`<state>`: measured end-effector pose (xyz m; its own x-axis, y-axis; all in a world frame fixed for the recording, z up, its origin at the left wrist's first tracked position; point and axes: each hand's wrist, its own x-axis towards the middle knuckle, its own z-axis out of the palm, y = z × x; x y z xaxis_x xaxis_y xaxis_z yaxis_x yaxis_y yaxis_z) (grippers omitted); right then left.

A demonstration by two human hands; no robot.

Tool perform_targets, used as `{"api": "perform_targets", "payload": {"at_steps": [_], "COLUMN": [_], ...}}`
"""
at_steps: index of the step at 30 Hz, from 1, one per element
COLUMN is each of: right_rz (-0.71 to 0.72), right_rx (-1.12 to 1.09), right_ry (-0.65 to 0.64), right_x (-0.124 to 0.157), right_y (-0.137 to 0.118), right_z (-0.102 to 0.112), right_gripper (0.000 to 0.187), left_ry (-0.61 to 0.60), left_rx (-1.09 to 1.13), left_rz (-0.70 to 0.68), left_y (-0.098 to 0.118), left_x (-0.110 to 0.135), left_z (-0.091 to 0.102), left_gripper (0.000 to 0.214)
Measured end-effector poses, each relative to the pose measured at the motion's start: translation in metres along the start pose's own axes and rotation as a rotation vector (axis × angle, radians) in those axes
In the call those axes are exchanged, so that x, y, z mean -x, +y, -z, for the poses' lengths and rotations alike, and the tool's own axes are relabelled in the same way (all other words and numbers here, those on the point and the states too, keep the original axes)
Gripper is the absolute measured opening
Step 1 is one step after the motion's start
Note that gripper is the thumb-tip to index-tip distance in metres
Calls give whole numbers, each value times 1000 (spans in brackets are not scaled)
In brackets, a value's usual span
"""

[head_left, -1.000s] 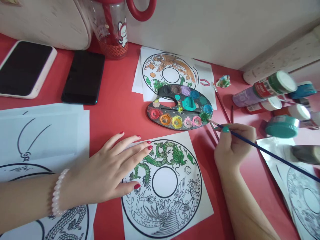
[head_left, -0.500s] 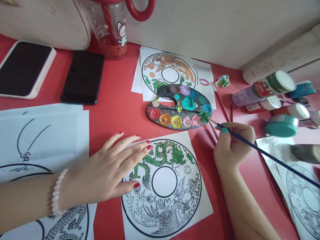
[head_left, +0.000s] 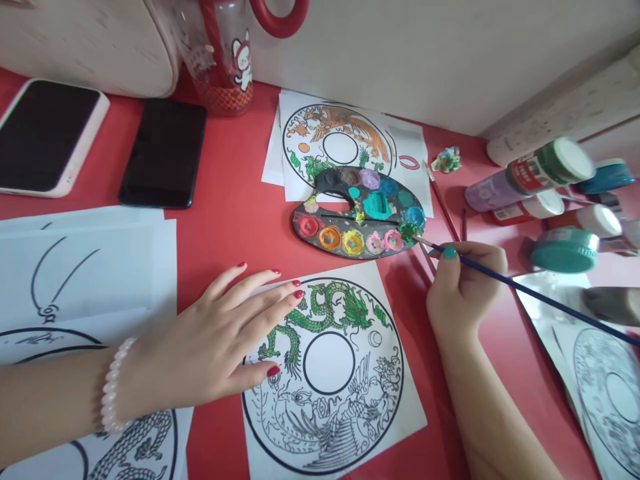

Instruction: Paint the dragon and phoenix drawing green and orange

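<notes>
My left hand (head_left: 220, 343) lies flat with fingers spread on the left edge of a round dragon drawing (head_left: 330, 373) whose dragon is painted green. A pearl bracelet (head_left: 111, 387) sits on that wrist. My right hand (head_left: 467, 283) pinches a thin blue paintbrush (head_left: 520, 288), its tip dipped in the green paint well at the right end of a dark oval palette (head_left: 360, 213) with several colour wells.
Two phones (head_left: 163, 153) (head_left: 45, 137) lie at the back left beside a clear bottle (head_left: 223, 53). A coloured drawing (head_left: 340, 137) sits behind the palette. Paint bottles (head_left: 545, 173) crowd the right; spare brushes (head_left: 443, 200) lie near them. Line drawings (head_left: 85, 280) cover the left; another drawing (head_left: 605, 380) lies at the right.
The brush tip has shifted slightly within the green well. My left hand has stayed put on the drawing.
</notes>
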<state>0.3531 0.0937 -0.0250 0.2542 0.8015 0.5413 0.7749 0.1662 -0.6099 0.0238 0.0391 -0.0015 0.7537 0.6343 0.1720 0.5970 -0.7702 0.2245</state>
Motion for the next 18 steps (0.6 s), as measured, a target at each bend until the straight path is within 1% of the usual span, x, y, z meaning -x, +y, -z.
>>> {"api": "perform_targets", "payload": {"at_steps": [3,9,12,15,18], "right_rz": [31,24,18,25,30], "right_rx": [-26,-1,-15,-121,-287], "right_ry": [32,-15,-14,71,166], "right_x": [0,1,-1,0,9], "right_y": [0,-1,1,-2,-20], "right_z": [0,0,0,-2,-1], "right_gripper": [8,8,7,6,8], "left_ry": [0,-13,-12,-14,-14], "left_rx": [10,29,24,9,5], "left_rz": [3,15,17,16,-1], "left_y": [0,1,0,0,0], "left_x": [0,1,1,0,-1], "left_z": [0,-2,-2,0,0], "left_gripper": [59,61,61,61,60]}}
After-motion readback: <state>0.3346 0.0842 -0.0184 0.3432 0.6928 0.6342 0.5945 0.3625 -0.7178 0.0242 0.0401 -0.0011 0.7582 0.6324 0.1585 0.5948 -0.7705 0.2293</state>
